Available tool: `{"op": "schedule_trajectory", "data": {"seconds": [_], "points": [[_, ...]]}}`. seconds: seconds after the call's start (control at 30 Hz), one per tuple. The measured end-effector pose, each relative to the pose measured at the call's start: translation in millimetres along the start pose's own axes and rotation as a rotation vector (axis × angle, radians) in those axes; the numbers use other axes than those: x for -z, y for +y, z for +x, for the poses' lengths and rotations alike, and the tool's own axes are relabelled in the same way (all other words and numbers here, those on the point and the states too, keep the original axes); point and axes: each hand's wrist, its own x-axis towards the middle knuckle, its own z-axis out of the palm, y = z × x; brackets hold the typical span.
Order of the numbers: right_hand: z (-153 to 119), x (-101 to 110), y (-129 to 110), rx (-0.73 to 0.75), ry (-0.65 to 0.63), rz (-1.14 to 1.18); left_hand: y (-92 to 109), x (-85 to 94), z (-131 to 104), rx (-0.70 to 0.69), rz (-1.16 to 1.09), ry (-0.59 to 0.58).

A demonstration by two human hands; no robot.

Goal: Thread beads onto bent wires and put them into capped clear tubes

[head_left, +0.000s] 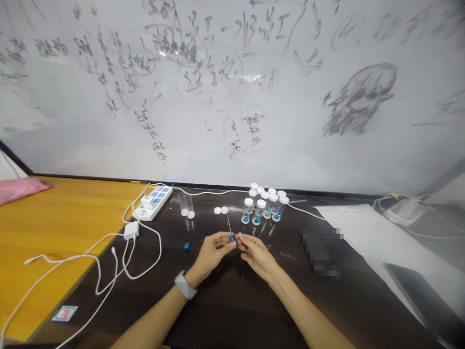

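Note:
A small shiny blue ball [232, 239] is pinched between the thumb and fingers of my left hand [219, 245]. From beside it rises a thin, pale strand [228, 224], too fine to name. Close to the ball's right side, my right hand [255, 252] has its thumb and fingertips pressed together; what lies in them is too small to make out. A second blue ball [186, 246] lies on the dark table to the left of my hands. Beyond my hands are two white caps [221, 210] and two clear tubes [186, 206] without balls.
Several white-capped clear tubes [259, 211] with blue or green balls stand at the back. A white power strip [154, 203] and tangled cables [125, 261] lie left. To the right are a blurred dark object [321, 252], white paper [348, 225] and a phone-like slab [425, 295]. A whiteboard [232, 165] rises behind.

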Motion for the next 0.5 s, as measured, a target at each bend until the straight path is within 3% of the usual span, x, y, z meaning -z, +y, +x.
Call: {"op": "schedule_trajectory", "data": {"seconds": [0.23, 0.33, 0.5], "points": [[-2, -3, 7, 0.366, 0.248, -0.505, 0, -3.1, -1, -0.024, 0.082, 0.057], [-5, -7, 8, 0.517, 0.268, -0.656, 1, -4.3, -1, -0.049, 0.114, 0.097], [-9, -11, 10, 0.559, 0.245, -0.733, 0, -4.8, -2, -0.047, 0.119, 0.125]]}}
